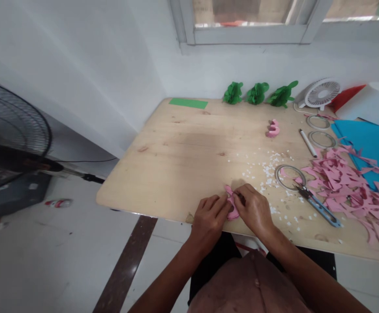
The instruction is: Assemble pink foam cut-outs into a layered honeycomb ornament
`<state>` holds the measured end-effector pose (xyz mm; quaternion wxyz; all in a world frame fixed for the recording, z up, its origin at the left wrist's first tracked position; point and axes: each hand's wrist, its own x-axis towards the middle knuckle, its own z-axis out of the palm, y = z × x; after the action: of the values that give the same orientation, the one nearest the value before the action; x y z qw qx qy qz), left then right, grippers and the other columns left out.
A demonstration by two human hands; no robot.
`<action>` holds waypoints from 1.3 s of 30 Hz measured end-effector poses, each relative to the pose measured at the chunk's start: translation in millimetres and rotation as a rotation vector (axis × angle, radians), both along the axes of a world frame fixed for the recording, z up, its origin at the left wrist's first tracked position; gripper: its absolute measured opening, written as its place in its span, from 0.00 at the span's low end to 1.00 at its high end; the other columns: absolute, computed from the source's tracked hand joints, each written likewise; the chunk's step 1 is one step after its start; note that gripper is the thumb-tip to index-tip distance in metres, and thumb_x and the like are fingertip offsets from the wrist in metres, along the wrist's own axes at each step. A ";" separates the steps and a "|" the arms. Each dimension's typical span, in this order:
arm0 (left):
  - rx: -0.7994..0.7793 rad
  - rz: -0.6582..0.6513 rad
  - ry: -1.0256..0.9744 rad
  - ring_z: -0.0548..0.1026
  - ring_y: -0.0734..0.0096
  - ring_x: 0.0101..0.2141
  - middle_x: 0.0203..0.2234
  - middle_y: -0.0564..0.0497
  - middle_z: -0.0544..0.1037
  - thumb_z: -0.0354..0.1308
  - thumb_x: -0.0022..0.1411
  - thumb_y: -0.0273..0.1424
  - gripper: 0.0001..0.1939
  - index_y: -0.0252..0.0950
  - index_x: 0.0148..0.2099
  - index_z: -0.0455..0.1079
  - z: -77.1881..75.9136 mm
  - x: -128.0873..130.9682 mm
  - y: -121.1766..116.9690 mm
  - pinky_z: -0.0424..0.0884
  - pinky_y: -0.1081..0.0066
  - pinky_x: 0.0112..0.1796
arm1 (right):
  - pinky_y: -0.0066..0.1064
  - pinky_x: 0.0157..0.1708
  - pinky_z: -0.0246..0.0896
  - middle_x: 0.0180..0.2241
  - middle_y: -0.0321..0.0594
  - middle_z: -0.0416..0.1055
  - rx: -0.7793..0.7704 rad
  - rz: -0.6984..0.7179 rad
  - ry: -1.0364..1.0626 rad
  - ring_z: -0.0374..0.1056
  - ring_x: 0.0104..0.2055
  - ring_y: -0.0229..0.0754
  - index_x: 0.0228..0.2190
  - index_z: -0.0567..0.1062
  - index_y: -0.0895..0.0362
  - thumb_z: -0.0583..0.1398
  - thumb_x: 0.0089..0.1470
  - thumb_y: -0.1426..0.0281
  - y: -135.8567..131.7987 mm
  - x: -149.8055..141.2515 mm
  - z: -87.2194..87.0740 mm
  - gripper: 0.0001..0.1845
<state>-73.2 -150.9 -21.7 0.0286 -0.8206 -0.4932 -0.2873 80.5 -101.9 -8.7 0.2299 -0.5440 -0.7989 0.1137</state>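
Observation:
At the table's front edge lies a pink paper cutout (233,213) with a curved outline, partly covered by my hands. My left hand (209,216) presses it from the left, its fingers bent over the paper. On the other side, my right hand (253,206) pinches the cutout's upper right part between thumb and fingers. Whether anything small is in that pinch is hidden. Farther back, a second pink curved paper piece (273,128) sits on the wood. Small white paper bits (269,169) are scattered beyond my right hand.
Right of my hands are a tape roll (290,177), blue-handled thread snips (320,206), pink paper scraps (342,178), a marker (308,143) and blue sheets (372,143). Green paper shapes (257,93) and a small white fan (322,93) line the wall. A green strip (188,103) lies back left.

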 end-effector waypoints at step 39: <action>-0.036 -0.098 0.147 0.72 0.60 0.44 0.54 0.42 0.71 0.48 0.65 0.27 0.11 0.34 0.45 0.70 4.7 -7.5 8.6 0.68 0.61 0.39 | 0.30 0.28 0.56 0.28 0.40 0.69 0.012 0.001 -0.025 0.66 0.28 0.41 0.26 0.70 0.55 0.53 0.55 0.73 1.1 -0.3 0.1 0.08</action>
<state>-80.6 -142.3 -16.9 0.0357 -0.8630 -0.4541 -0.2186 80.2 -100.8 -8.6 0.2229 -0.5434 -0.8028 0.1020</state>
